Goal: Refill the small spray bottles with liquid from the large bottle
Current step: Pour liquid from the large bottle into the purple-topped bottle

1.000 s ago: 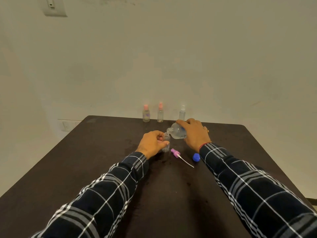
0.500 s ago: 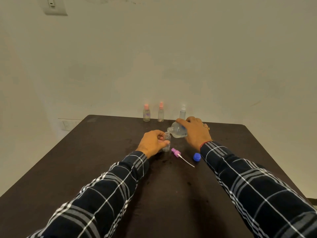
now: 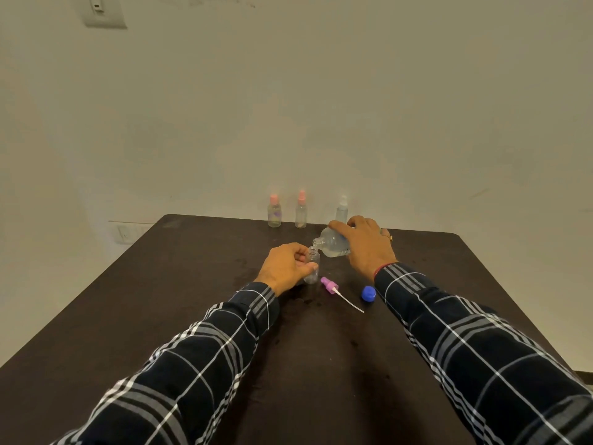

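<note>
The large bottle [image 3: 332,244] lies tipped almost flat in the air above the worktop [image 3: 192,284]. Its long axis runs right to left, with the open neck pointing left and slightly down. The right hand [image 3: 369,247] grips it from above, fingers curled over the clear body. The mouth sits just over the open neck of a small bottle [image 3: 312,264], which stands upright on the worktop near its middle. The left hand [image 3: 284,266] is wrapped round that small bottle from the left side. Whether liquid is running between the two necks is too fine to tell.

Just in front of the small bottle lies a purple spray head [image 3: 329,284]. Its thin white tube points toward the near right. A blue cap [image 3: 368,293] rests beside the right sleeve [image 3: 481,348].

At the far edge three more small spray bottles stand upright in a row. Two have pink tops [image 3: 274,211] [image 3: 301,210] and one has a pale top [image 3: 342,210], which is partly behind the right hand.

Compared with half a second and a second ago, both hands hold the same grips. The large bottle keeps nearly the same tilt, and the loose parts have not moved.

A purple patch on the leftmost rear bottle and a blue strip on the large bottle are too blurred to read.
</note>
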Demonstrator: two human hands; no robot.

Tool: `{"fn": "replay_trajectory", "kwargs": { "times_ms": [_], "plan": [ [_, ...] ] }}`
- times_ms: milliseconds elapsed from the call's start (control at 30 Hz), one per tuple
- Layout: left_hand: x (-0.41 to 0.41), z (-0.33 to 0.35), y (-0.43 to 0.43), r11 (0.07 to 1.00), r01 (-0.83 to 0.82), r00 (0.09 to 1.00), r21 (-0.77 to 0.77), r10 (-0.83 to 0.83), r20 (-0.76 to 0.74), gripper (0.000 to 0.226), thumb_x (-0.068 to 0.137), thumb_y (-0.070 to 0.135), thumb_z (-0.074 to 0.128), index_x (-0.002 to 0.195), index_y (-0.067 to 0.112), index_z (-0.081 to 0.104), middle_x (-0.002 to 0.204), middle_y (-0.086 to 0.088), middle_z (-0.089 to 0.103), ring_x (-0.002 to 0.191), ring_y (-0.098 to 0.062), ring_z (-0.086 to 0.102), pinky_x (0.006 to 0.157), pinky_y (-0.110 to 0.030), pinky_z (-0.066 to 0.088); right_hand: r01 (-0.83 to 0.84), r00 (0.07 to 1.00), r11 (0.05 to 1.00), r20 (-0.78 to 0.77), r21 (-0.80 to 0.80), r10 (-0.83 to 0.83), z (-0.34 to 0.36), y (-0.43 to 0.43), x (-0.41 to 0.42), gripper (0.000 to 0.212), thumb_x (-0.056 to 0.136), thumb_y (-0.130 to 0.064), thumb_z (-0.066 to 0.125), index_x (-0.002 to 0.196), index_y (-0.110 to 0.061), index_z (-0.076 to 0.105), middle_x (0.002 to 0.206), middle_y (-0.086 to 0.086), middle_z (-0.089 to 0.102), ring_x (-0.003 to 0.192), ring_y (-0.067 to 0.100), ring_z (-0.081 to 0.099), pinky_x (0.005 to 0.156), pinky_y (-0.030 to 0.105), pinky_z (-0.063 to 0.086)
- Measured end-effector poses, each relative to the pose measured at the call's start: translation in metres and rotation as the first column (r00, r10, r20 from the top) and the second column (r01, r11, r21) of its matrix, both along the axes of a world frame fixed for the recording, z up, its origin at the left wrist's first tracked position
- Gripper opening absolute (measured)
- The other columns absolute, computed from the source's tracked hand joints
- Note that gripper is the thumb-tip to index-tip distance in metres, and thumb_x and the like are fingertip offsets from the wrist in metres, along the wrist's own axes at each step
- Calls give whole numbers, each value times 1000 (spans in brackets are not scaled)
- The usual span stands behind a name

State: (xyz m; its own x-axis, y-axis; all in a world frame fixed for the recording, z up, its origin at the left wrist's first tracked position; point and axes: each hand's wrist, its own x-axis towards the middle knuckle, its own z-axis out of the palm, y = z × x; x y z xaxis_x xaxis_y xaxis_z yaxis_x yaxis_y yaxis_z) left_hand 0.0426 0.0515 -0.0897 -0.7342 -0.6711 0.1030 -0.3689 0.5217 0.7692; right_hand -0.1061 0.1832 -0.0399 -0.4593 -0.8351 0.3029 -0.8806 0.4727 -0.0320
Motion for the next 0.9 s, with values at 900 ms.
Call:
{"fn": "replay_trajectory", "kwargs": {
  "times_ms": [900],
  "plan": [
    [0, 2, 2, 1000, -4, 1000, 4, 4, -5, 38, 85, 28, 79, 119, 18, 66, 106, 3, 70, 98, -10, 67, 96, -33, 56, -5, 999, 1000, -35, 17, 6, 5, -1, 3, 68, 90, -14, 66, 144, -43, 36, 136, 7, 44, 130, 31, 40, 107, 61, 35]
  ]
}}
